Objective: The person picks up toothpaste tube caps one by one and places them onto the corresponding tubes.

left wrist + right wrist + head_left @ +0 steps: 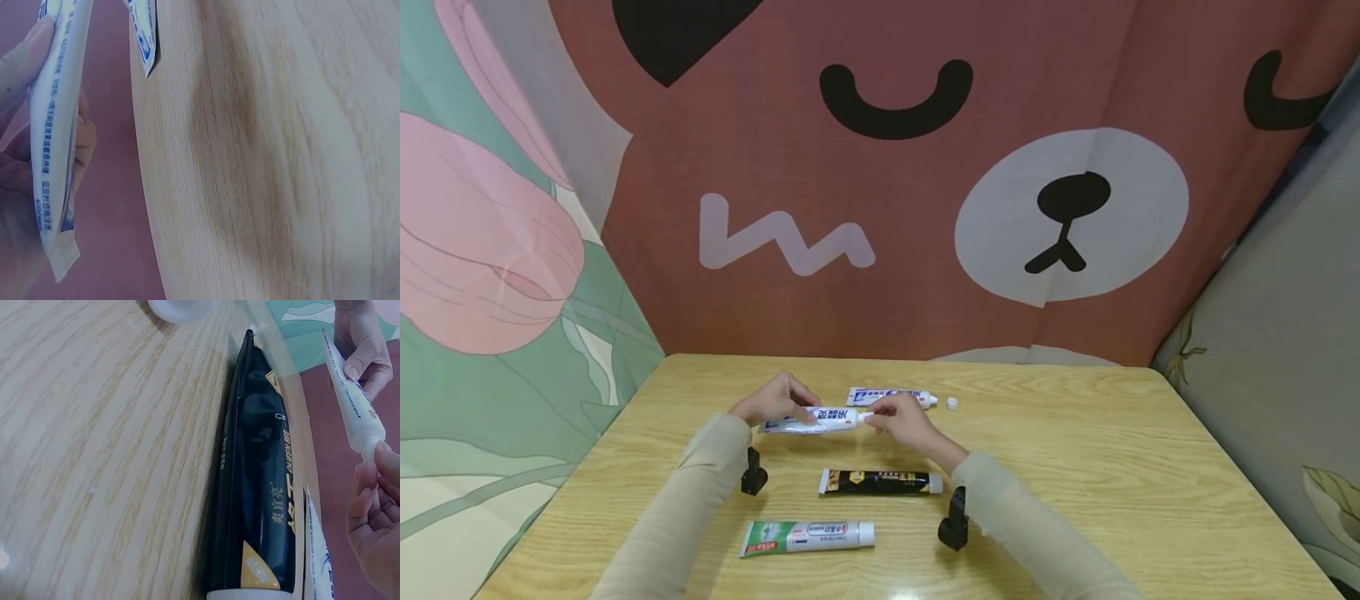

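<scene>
Left hand point(777, 400) has its thumb and fingers pinched round a white tube point(833, 419), up off the table point(1075, 475), and the right hand point(908, 420) is pinching the nozzle end. Spare tube point(867, 395) lies just behind (loose cap point(952, 403) near its tip, btw), with the black tube point(883, 482) and green tube point(805, 537) closer in.

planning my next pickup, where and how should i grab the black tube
Probably best across the middle of the black tube, from above, pinching its long sides: it lies flat and crosswise, both sides exposed, nothing on top.
</scene>
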A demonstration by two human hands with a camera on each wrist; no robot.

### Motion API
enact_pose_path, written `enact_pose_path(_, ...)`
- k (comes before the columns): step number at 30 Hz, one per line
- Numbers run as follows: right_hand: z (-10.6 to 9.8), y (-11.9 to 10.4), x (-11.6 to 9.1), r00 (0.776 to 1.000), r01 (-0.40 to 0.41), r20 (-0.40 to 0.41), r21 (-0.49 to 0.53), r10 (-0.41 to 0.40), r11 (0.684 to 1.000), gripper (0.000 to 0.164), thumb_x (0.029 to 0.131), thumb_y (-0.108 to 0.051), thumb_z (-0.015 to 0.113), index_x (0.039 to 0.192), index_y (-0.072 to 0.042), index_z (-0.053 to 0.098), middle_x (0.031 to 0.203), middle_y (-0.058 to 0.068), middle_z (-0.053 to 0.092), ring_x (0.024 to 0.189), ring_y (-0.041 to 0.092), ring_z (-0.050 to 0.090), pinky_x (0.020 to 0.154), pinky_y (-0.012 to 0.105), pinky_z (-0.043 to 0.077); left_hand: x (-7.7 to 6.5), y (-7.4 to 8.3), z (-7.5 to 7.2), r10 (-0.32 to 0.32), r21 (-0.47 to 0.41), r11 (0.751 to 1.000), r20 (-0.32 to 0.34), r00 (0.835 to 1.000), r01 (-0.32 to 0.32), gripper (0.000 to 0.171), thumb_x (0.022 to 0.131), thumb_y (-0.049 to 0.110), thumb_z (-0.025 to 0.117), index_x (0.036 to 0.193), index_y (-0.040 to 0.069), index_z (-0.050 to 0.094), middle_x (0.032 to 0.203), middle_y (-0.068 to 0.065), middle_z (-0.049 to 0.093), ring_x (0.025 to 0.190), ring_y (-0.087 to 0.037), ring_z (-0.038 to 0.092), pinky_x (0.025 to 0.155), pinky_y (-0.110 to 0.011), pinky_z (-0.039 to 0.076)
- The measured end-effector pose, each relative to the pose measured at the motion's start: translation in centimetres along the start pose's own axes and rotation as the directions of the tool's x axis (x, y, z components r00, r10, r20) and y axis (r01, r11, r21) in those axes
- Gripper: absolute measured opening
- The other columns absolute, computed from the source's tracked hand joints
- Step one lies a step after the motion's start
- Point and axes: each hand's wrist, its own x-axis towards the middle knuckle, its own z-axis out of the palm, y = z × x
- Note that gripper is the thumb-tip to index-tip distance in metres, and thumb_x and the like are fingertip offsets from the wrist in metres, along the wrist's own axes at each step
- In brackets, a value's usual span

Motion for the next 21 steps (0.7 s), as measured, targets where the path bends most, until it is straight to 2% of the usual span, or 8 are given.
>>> enact_pose_path(3,0.06,0.47,0.26,0.999,-0.033,0.001,0.026,0.033,0.999,0.013,0.084,-0.006,0.063,0.091,0.003,0.067,0.080,0.017,0.062,0.075,0.039,0.058,0.063,0.046,0.049,0.52,-1.09,-0.01,-0.011,0.004,1.000,-0.019,1.000,0.011,0.021,0.071,0.002,0.075,0.091,-0.004,0.071,0.087,-0.013,0.069,0.073,-0.017,0.063,0.064,-0.030,0.050)
enact_pose_path(6,0.09,0.52,0.31,0.998,-0.063,0.002,0.048,0.063,0.997,0.013,0.086,-0.007,0.062,0.090,0.004,0.068,0.079,0.019,0.062,0.071,0.036,0.058,0.060,0.038,0.049,0.51,-1.03,0.09,-0.015,0.003,1.000,-0.028,0.999,0.015,0.021,0.070,0.002,0.075,0.091,-0.004,0.071,0.087,-0.012,0.069,0.073,-0.017,0.063,0.064,-0.030,0.050)
enact_pose_path(10,0.09,0.69,0.34,0.998,-0.066,0.011,0.057,0.065,0.996,0.017,0.088,-0.007,0.058,0.087,0.007,0.067,0.076,0.027,0.060,0.058,0.020,0.052,0.051,0.025,0.041,0.48,-0.91,0.17,-0.028,-0.003,1.000,-0.042,0.999,0.028,0.020,0.070,0.000,0.075,0.090,-0.003,0.071,0.086,-0.012,0.069,0.072,-0.016,0.063,0.063,-0.029,0.050)
enact_pose_path(13,0.12,0.79,0.31,0.998,-0.060,0.021,0.053,0.059,0.997,0.026,0.091,-0.010,0.055,0.083,0.012,0.065,0.073,0.030,0.058,0.052,0.011,0.046,0.049,0.022,0.037,0.38,-0.74,0.26,-0.031,-0.007,1.000,-0.052,0.998,0.030,0.020,0.070,0.000,0.075,0.090,-0.003,0.071,0.085,-0.012,0.069,0.071,-0.017,0.063,0.062,-0.030,0.050)
enact_pose_path(16,0.15,0.84,0.22,0.998,-0.058,0.027,0.044,0.057,0.997,0.037,0.094,-0.016,0.051,0.078,0.015,0.063,0.070,0.029,0.058,0.050,0.013,0.047,0.049,0.027,0.041,0.30,-0.67,0.40,-0.032,-0.010,0.999,-0.057,0.998,0.032,0.021,0.070,0.001,0.076,0.090,-0.003,0.071,0.086,-0.013,0.069,0.072,-0.018,0.063,0.063,-0.030,0.050)
enact_pose_path(21,0.17,0.86,0.00,0.998,-0.045,0.040,0.029,0.043,0.999,0.044,0.095,-0.022,0.049,0.074,0.014,0.063,0.068,0.027,0.059,0.053,0.028,0.053,0.050,0.033,0.045,0.24,-0.93,0.49,-0.021,-0.007,1.000,-0.045,0.999,0.021,0.022,0.070,0.002,0.076,0.091,-0.004,0.071,0.088,-0.013,0.069,0.074,-0.017,0.063,0.064,-0.030,0.050)
